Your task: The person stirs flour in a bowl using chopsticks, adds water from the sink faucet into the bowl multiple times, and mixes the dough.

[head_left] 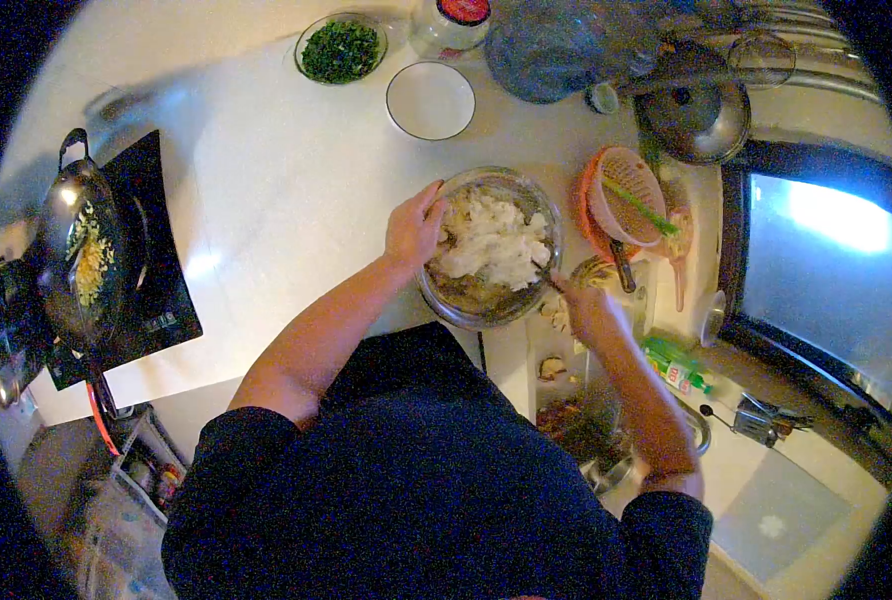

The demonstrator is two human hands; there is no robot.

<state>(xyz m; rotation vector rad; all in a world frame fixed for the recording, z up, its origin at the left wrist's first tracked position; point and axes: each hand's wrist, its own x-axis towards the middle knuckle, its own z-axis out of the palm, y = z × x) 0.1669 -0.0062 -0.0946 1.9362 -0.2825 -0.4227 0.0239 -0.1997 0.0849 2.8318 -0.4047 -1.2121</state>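
Note:
A round clear bowl [444, 302] stands near the counter's front edge, partly filled with white, clumpy food [496, 235] that looks like rice. My left hand [416, 228] is closed on the bowl's left rim, fingers over the edge. At the lower right rim, my right hand [588, 312] is wrapped round the handle of a utensil [548, 274] whose tip goes into the white food. The utensil's kind is hidden by my fingers and the food.
To the left, a dark wok [61, 240] holding chopped yellowish bits [91, 260] sits on a black cooktop [171, 270]. Behind the bowl are a white plate [431, 100], chopped greens [341, 52] and a red-lidded jar [448, 32]. Rightward, a pink basket [628, 185] adjoins a knife [623, 268].

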